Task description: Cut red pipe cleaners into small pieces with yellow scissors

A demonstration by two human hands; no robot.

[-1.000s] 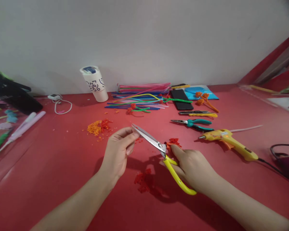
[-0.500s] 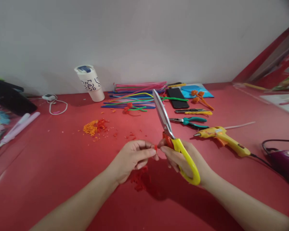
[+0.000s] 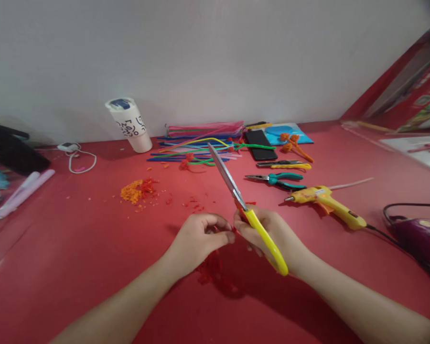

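Note:
In my right hand (image 3: 268,234) I hold scissors (image 3: 263,234) with yellow handles, their blades pointing up and to the left. Red fuzzy pipe cleaner (image 3: 251,203) shows behind the scissors at the same hand. My left hand (image 3: 204,239) is closed in a pinch, its fingertips touching a small red piece of pipe cleaner (image 3: 234,230) between the two hands. How much of that piece lies inside the fingers is hidden. Below the hands, red trimmings (image 3: 211,272) lie on the red table (image 3: 129,272).
Orange and red fuzz (image 3: 132,191) is heaped left of centre. Behind are a white tumbler (image 3: 131,126), pipe cleaners (image 3: 204,129) and a phone (image 3: 261,145). Pliers (image 3: 275,179), a utility knife (image 3: 284,165), orange fuzzy stems (image 3: 294,145) and a yellow glue gun (image 3: 326,203) lie at right.
The scissors have tipped further left, and their blades appear closer together. Both hands remain fingertip to fingertip, slightly lower. The whole view has shifted a little.

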